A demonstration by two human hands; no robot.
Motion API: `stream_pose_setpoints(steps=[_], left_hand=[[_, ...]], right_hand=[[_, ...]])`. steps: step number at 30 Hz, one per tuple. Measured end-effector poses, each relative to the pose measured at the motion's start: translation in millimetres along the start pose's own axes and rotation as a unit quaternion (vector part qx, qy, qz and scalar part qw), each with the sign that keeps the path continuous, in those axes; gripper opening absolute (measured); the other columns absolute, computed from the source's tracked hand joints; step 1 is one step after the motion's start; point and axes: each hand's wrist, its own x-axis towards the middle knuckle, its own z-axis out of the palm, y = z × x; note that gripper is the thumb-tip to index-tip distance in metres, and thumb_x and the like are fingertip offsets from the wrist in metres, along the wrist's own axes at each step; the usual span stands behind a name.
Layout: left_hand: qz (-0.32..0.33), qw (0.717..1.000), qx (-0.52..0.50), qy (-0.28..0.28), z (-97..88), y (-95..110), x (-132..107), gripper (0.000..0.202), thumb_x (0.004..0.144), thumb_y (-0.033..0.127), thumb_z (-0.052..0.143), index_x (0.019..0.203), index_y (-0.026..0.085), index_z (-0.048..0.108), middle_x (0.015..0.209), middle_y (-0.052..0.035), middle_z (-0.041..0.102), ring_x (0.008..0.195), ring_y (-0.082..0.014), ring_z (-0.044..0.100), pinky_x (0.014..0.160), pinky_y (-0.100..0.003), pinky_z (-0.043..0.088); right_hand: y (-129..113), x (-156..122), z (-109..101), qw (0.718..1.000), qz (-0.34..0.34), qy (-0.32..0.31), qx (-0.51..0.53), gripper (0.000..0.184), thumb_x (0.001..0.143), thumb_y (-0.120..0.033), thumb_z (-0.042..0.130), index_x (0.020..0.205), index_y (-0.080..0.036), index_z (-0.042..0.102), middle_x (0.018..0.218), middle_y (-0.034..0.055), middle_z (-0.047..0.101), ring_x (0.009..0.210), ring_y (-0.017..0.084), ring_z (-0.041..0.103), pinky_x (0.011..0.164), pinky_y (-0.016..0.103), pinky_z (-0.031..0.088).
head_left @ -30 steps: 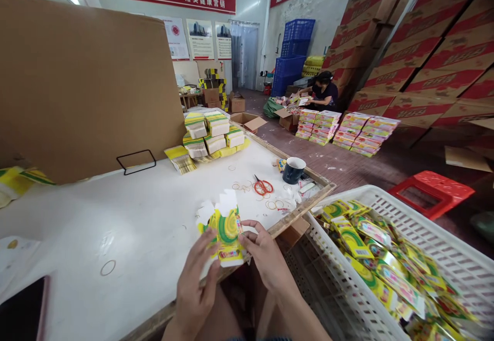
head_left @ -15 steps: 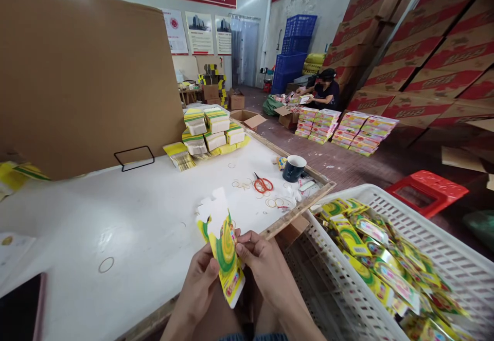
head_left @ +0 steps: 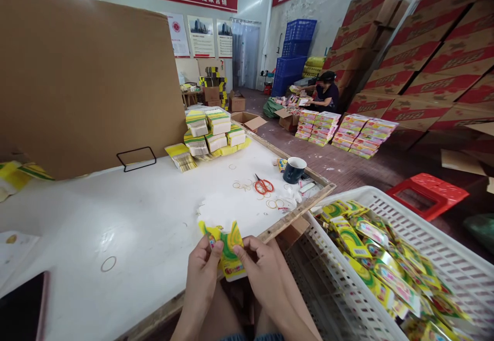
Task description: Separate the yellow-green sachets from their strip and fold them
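Between my two hands is a yellow and green printed card packet [head_left: 232,265], held over the near edge of the white table [head_left: 154,217]. My left hand [head_left: 204,266] pinches its left side, thumb on the printed face. On the right side, my right hand [head_left: 260,266] grips it with the thumb pressed near the middle. The card's upper edge is uneven, with two corners sticking up and a dip between them. My fingers hide its back. Beyond it on the table lie orange-handled scissors [head_left: 264,184] and several rubber bands [head_left: 241,185].
At right stands a white plastic basket [head_left: 370,194] full of yellow-green packets [head_left: 380,258]. A dark mug [head_left: 294,170] sits at the table's right corner. Bundled cards [head_left: 216,132] are stacked at the back; a phone [head_left: 25,307] lies left. Another person [head_left: 326,94] sits far off among cartons.
The card packet has gone from standing tall with white flaps up to lower and folded or bent between my hands. My left hand has shifted its grip upward on it.
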Motion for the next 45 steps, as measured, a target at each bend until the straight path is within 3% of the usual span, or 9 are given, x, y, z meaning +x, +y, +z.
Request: stream_pose_setpoints(steps=[3,6,13,19,24,28,31,37,45], left_hand=[[0.027,0.998,0.058,-0.011,-0.9,4.4,-3.8,0.070,0.077,0.038,0.069,0.132,0.022,0.030,0.099,-0.0068,0.073,0.091,-0.0226,0.070,0.076,-0.032,0.055],[0.017,0.995,0.068,-0.070,-6.2,11.7,-9.6,0.077,0.081,0.040,0.064,0.140,0.025,0.016,0.112,-0.0105,0.068,0.096,-0.0238,0.068,0.078,-0.034,0.055],[-0.037,0.982,0.054,-0.176,-28.2,26.8,-12.4,0.076,0.084,0.035,0.063,0.143,0.031,0.016,0.117,-0.0101,0.065,0.103,-0.0272,0.065,0.084,-0.038,0.052],[-0.068,0.968,-0.013,-0.242,-30.7,29.8,-17.5,0.048,0.082,0.026,0.066,0.120,0.029,0.037,0.101,-0.0063,0.070,0.093,-0.0264,0.069,0.076,-0.036,0.052],[-0.081,0.959,-0.007,-0.272,-27.1,27.2,-22.8,0.035,0.083,0.027,0.064,0.111,0.025,0.042,0.091,-0.0046,0.071,0.087,-0.0231,0.069,0.073,-0.032,0.050],[-0.092,0.960,-0.005,-0.265,-24.2,27.3,-22.7,0.067,0.082,0.030,0.066,0.135,0.029,0.024,0.096,-0.0061,0.071,0.088,-0.0233,0.069,0.075,-0.033,0.050],[-0.112,0.959,-0.014,-0.259,-21.6,27.2,-20.8,0.088,0.078,0.032,0.070,0.143,0.029,0.012,0.096,-0.0073,0.072,0.091,-0.0263,0.069,0.076,-0.035,0.051],[-0.071,0.977,0.016,-0.198,-18.8,23.6,-15.6,0.051,0.079,0.032,0.069,0.122,0.024,0.042,0.109,-0.0106,0.069,0.092,-0.0261,0.069,0.076,-0.035,0.053],[-0.019,0.976,0.153,-0.155,-21.0,14.3,-13.2,0.049,0.084,0.036,0.060,0.127,0.023,0.040,0.121,-0.0116,0.065,0.090,-0.0239,0.069,0.078,-0.034,0.054]], right_hand=[[-1.9,1.7,-6.0,0.999,-0.025,0.023,-0.040,0.015,0.081,-0.030,0.061,0.088,-0.017,0.061,0.073,0.0017,0.063,0.059,0.014,0.051,0.058,0.025,0.044],[-12.9,1.5,-14.2,0.998,-0.039,-0.016,-0.055,0.036,0.081,-0.026,0.062,0.115,-0.019,0.055,0.084,0.0024,0.064,0.057,0.013,0.049,0.055,0.024,0.044],[-18.1,-1.1,-23.0,0.990,-0.056,-0.130,-0.018,0.046,0.088,-0.033,0.055,0.132,-0.026,0.045,0.093,0.0033,0.062,0.074,0.016,0.060,0.066,0.025,0.048],[-21.2,-1.2,-31.3,0.980,-0.061,-0.179,-0.058,0.035,0.089,-0.028,0.055,0.123,-0.025,0.050,0.073,-0.0030,0.057,0.068,0.014,0.054,0.062,0.022,0.043],[-32.1,4.0,-35.0,0.972,-0.063,-0.195,-0.117,0.017,0.091,-0.028,0.049,0.090,-0.020,0.064,0.067,-0.0025,0.055,0.063,0.013,0.050,0.059,0.022,0.039],[-27.8,6.6,-34.6,0.975,-0.098,-0.158,-0.119,0.027,0.091,-0.033,0.051,0.074,-0.020,0.067,0.069,0.0010,0.062,0.067,0.016,0.055,0.065,0.024,0.042],[-16.8,5.9,-32.6,0.985,-0.090,-0.115,-0.087,0.021,0.090,-0.035,0.052,0.088,-0.021,0.067,0.076,0.0029,0.065,0.073,0.017,0.059,0.069,0.027,0.045],[-6.8,9.4,-38.9,0.992,-0.093,-0.061,-0.067,0.031,0.092,-0.041,0.048,0.116,-0.023,0.058,0.097,0.0062,0.065,0.083,0.018,0.060,0.074,0.028,0.047],[-9.7,7.3,-35.1,0.984,0.009,-0.164,-0.064,0.038,0.082,-0.023,0.060,0.119,-0.022,0.051,0.059,-0.0088,0.044,0.055,0.010,0.042,0.053,0.020,0.034]])
